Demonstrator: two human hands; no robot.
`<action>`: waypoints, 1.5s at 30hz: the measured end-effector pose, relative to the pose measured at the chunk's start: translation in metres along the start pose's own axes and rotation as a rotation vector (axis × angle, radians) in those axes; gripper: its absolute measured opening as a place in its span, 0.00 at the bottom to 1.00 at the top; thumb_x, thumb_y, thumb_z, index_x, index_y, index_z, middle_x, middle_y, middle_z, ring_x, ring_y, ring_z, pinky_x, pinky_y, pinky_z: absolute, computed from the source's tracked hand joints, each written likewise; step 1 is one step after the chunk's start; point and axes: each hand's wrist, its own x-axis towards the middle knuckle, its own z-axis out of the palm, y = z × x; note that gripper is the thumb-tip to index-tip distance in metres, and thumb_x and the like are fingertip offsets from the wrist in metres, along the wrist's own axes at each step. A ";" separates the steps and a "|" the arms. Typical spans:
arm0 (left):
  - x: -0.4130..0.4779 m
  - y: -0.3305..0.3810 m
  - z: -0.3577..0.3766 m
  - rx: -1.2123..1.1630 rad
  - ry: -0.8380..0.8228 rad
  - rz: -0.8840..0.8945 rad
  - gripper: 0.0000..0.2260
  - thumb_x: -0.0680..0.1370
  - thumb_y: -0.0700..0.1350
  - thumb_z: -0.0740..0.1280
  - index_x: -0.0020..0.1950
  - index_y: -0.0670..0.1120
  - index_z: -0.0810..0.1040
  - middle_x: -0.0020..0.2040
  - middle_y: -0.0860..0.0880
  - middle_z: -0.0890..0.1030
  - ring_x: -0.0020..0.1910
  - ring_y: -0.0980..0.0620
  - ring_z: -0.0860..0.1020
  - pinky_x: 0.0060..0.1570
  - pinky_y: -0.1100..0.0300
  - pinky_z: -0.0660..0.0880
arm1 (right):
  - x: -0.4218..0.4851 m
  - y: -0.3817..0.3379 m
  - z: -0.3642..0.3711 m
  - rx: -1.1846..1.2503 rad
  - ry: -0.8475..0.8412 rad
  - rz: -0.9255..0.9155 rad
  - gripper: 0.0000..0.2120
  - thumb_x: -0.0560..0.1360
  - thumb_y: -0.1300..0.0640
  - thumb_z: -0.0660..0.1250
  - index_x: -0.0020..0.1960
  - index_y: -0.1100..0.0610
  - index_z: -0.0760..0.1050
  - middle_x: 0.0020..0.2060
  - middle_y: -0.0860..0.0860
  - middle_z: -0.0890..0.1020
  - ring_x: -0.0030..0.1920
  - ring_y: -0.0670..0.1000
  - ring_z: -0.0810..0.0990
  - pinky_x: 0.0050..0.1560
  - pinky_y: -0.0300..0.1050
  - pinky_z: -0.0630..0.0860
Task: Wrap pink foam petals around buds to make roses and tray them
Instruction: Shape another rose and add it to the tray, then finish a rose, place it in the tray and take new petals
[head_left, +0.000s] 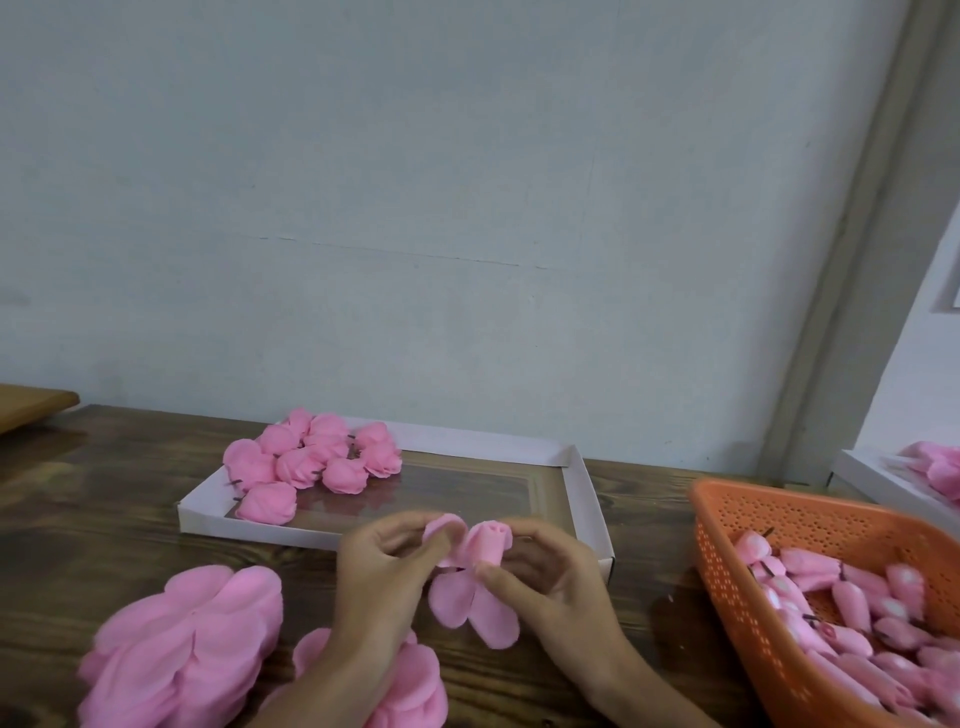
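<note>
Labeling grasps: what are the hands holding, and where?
One half-wrapped rose, both hands: left hand pinches an upper petal, right hand grips the bud near its base.

Soft, even daylight; faint shadows; slight motion blur throughout; wide-angle bending at edges.

Head-worn camera faces forward-down; table (104, 519) close below.

In the fingers (410, 527), the foam petals (470, 603) and bud (485, 543) look matt and soft. Under them, the wooden table (104, 519) shows dark, streaky grain. Beyond them, the white cardboard tray (584, 499) has a glossy floor; to their right, the orange basket (727, 577) is perforated plastic.
</note>
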 end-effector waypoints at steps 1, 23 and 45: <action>0.000 0.001 0.001 0.001 -0.003 0.008 0.05 0.74 0.34 0.77 0.43 0.44 0.89 0.40 0.47 0.88 0.40 0.52 0.87 0.38 0.64 0.81 | 0.000 0.001 0.000 -0.019 -0.011 -0.012 0.13 0.75 0.64 0.77 0.58 0.56 0.84 0.55 0.57 0.87 0.57 0.58 0.87 0.59 0.48 0.83; -0.005 0.010 0.007 -0.014 -0.252 0.113 0.12 0.73 0.52 0.80 0.56 0.53 0.88 0.51 0.50 0.89 0.53 0.51 0.86 0.50 0.64 0.81 | 0.001 -0.007 -0.003 -0.002 0.111 -0.016 0.13 0.70 0.67 0.79 0.53 0.57 0.87 0.49 0.57 0.89 0.51 0.57 0.89 0.51 0.44 0.85; -0.004 0.006 0.004 -0.154 -0.079 -0.104 0.06 0.73 0.31 0.76 0.45 0.40 0.87 0.42 0.42 0.88 0.41 0.49 0.87 0.39 0.60 0.83 | 0.001 -0.011 -0.005 -0.010 0.015 0.085 0.11 0.72 0.69 0.78 0.53 0.65 0.83 0.49 0.56 0.89 0.50 0.53 0.89 0.48 0.41 0.83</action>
